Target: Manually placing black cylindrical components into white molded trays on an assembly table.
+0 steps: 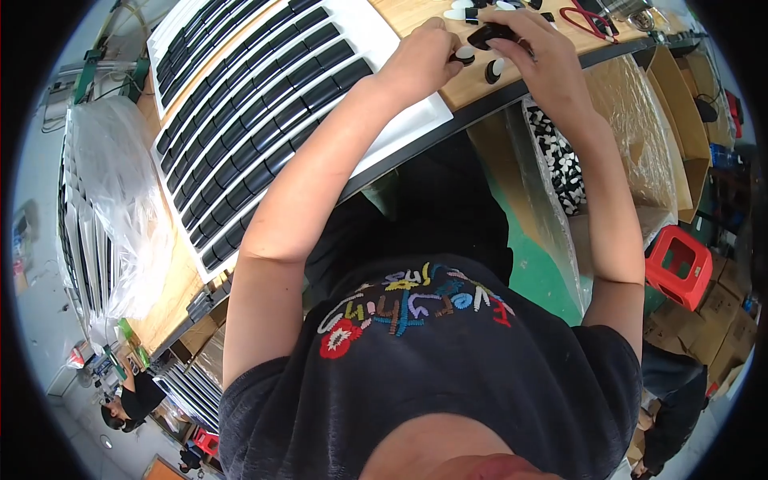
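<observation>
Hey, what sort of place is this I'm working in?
Probably a small-parts factory or workshop: a white tray holds rows of glossy black pieces, clear plastic sheeting surrounds many small black-and-white parts, and another person in black clothing is in the background.

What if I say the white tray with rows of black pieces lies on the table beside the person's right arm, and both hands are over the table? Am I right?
Almost! The white tray with rows of black pieces lies beside the left arm, not the right one. The head view shows it. The rest is right.
</observation>
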A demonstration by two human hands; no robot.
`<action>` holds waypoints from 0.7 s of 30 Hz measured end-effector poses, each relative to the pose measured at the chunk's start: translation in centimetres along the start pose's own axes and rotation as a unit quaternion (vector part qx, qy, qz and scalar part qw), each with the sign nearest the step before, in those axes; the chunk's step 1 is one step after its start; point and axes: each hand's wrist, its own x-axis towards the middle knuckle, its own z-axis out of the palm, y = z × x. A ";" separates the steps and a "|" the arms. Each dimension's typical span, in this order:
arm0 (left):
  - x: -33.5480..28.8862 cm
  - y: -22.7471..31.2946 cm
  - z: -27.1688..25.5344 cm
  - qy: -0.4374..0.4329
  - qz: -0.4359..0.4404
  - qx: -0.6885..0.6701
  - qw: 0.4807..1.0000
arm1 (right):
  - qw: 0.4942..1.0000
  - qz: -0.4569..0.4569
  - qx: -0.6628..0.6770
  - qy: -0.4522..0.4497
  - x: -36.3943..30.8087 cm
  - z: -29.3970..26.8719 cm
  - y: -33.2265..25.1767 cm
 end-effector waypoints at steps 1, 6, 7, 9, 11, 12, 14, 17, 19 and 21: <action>-0.2 -0.1 0.2 0.011 -0.020 -0.035 0.999 | 1.000 -0.001 -0.002 -0.001 0.3 0.0 0.1; -0.5 -0.8 0.9 0.027 -0.028 -0.079 0.996 | 0.990 -0.129 -0.060 -0.019 1.1 0.6 0.4; -0.4 -0.9 1.1 0.033 -0.023 -0.091 0.995 | 0.989 -0.130 -0.061 -0.021 1.2 0.9 0.8; -0.4 -1.1 1.1 0.039 -0.018 -0.104 0.994 | 0.986 -0.135 -0.082 -0.057 1.0 1.7 1.9; -0.4 -1.1 1.0 0.022 -0.013 -0.083 0.996 | 0.986 -0.117 -0.095 -0.076 0.7 2.2 2.3; -0.4 -1.1 0.9 0.022 -0.014 -0.083 0.996 | 0.985 -0.101 -0.105 -0.092 0.5 2.3 2.4; -0.4 -1.1 0.9 0.025 -0.004 -0.074 0.997 | 0.985 -0.106 -0.100 -0.089 0.3 2.6 2.6; -0.5 -1.2 0.9 0.073 -0.009 -0.121 0.990 | 0.985 -0.111 -0.100 -0.090 0.5 3.0 2.4; -0.5 -0.8 0.3 0.060 -0.027 -0.137 0.988 | 0.984 -0.107 -0.108 -0.091 0.5 2.9 2.3; -0.5 -0.8 0.2 0.048 -0.046 -0.150 0.986 | 0.990 -0.075 -0.061 -0.104 0.9 2.9 2.2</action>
